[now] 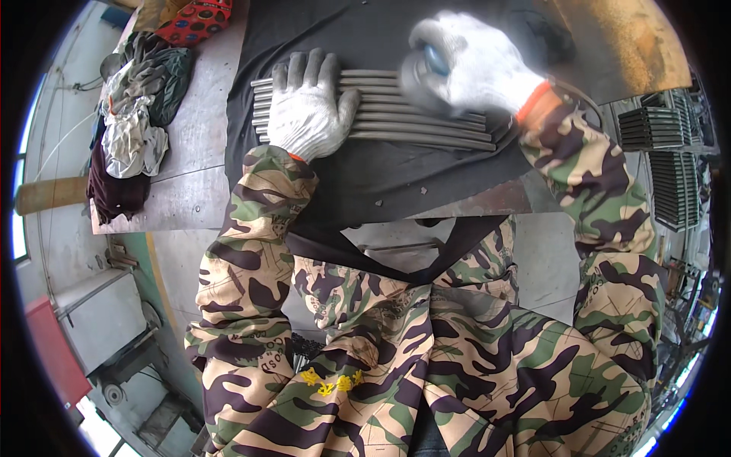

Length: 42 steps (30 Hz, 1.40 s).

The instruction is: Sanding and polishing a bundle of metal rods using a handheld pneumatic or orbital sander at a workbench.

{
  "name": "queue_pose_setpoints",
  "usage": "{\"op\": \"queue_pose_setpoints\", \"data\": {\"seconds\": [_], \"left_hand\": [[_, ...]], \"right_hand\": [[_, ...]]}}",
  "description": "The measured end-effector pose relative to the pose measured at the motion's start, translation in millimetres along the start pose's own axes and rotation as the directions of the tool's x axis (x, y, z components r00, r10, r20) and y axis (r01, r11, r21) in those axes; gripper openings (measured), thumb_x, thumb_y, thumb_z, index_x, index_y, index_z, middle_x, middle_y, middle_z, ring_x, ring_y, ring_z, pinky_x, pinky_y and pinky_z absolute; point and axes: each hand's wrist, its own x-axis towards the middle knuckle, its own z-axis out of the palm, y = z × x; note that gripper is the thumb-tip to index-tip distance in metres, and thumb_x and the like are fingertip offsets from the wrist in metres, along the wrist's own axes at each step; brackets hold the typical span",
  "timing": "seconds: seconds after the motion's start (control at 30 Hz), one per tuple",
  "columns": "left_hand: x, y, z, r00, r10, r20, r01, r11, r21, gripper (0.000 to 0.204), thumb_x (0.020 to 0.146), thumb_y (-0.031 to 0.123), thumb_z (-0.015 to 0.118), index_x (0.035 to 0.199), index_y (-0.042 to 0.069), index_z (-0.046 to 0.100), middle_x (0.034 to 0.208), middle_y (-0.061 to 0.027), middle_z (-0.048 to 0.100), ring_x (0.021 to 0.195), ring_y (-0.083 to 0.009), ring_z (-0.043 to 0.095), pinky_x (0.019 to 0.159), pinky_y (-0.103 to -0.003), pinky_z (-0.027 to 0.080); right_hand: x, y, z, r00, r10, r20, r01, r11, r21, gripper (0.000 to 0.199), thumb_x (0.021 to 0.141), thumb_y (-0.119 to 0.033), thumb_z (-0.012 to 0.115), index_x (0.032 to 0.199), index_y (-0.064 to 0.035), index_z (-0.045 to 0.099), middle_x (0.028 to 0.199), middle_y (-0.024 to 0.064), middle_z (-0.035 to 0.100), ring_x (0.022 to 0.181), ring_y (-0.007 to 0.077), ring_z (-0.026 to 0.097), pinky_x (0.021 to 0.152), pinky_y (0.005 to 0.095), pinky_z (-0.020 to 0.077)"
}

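Note:
Side by side on a black cloth (304, 194) lies a row of several grey metal rods (426, 126). My left hand (308, 114), in a white glove with grey fingertips, presses flat across their left part with its fingers stretched out. Over the right part of the rods is my right hand (476, 65), gloved the same way and blurred by motion. Its fingers wrap round what looks like a palm sander (435, 59), round with a blue part. The sander's underside is smeared, so I cannot tell whether it touches the rods.
A heap of rags and gloves (141, 103) lies at the table's left, near a red patterned bag (198, 21). A dark hose (590, 103) curves behind my right wrist. Stacked dark metal parts (662, 152) stand at the right. A brown board (628, 46) lies at the far right.

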Motion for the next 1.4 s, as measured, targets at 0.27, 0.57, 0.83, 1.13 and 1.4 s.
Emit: {"op": "queue_pose_setpoints", "data": {"seconds": [0.27, 0.57, 0.83, 1.13, 1.4], "left_hand": [[1.8, -6.0, -3.3, 0.997, 0.069, -0.024, -0.071, 0.995, -0.076, 0.059, 0.103, 0.037, 0.059, 0.148, -0.001, 0.058, 0.152, -0.0243, 0.058, 0.145, -0.0453, 0.047, 0.125, -0.057, 0.030], [2.9, -11.1, -10.2, 0.997, -0.073, 0.011, 0.073, 0.997, 0.016, 0.067, 0.102, 0.046, 0.059, 0.145, -0.005, 0.057, 0.147, -0.0255, 0.060, 0.137, -0.0423, 0.053, 0.121, -0.056, 0.035], [-13.4, -6.5, -18.9, 0.997, -0.053, -0.061, 0.055, 0.998, 0.020, 0.065, 0.102, 0.043, 0.057, 0.146, -0.005, 0.057, 0.150, -0.0250, 0.058, 0.139, -0.0438, 0.050, 0.122, -0.057, 0.033], [5.5, -18.7, -5.9, 0.996, -0.085, -0.035, 0.087, 0.994, 0.064, 0.061, 0.103, 0.041, 0.056, 0.145, -0.004, 0.058, 0.148, -0.0231, 0.059, 0.140, -0.0425, 0.050, 0.122, -0.058, 0.033], [3.0, -12.4, -10.3, 0.995, -0.090, -0.040, 0.092, 0.995, 0.041, 0.060, 0.104, 0.040, 0.056, 0.144, -0.004, 0.059, 0.148, -0.0223, 0.060, 0.139, -0.0425, 0.051, 0.120, -0.057, 0.036]], "right_hand": [[10.8, -3.6, 2.8, 1.000, -0.005, -0.003, 0.005, 1.000, -0.020, 0.036, 0.091, -0.033, 0.072, 0.122, -0.0161, 0.071, 0.113, 0.0125, 0.071, 0.112, 0.0350, 0.070, 0.096, 0.0473, 0.0592], [21.2, -19.2, -6.1, 0.988, -0.114, -0.104, 0.121, 0.991, 0.064, 0.028, 0.085, -0.031, 0.075, 0.103, -0.0094, 0.075, 0.093, 0.0190, 0.071, 0.092, 0.0403, 0.072, 0.083, 0.0501, 0.0596], [19.3, -19.2, -1.8, 0.993, -0.109, -0.044, 0.110, 0.994, 0.022, 0.034, 0.091, -0.035, 0.070, 0.121, -0.0187, 0.071, 0.111, 0.0126, 0.072, 0.111, 0.0349, 0.071, 0.095, 0.0486, 0.0594], [38.5, -18.9, 12.3, 0.988, -0.116, -0.103, 0.116, 0.993, -0.004, 0.036, 0.091, -0.038, 0.070, 0.122, -0.0188, 0.070, 0.110, 0.0120, 0.071, 0.108, 0.0351, 0.072, 0.095, 0.0477, 0.0592], [24.9, -26.8, 2.5, 0.992, -0.111, -0.063, 0.114, 0.992, 0.046, 0.031, 0.090, -0.032, 0.075, 0.117, -0.0162, 0.071, 0.113, 0.0091, 0.071, 0.112, 0.0343, 0.070, 0.096, 0.0465, 0.0584]]}}
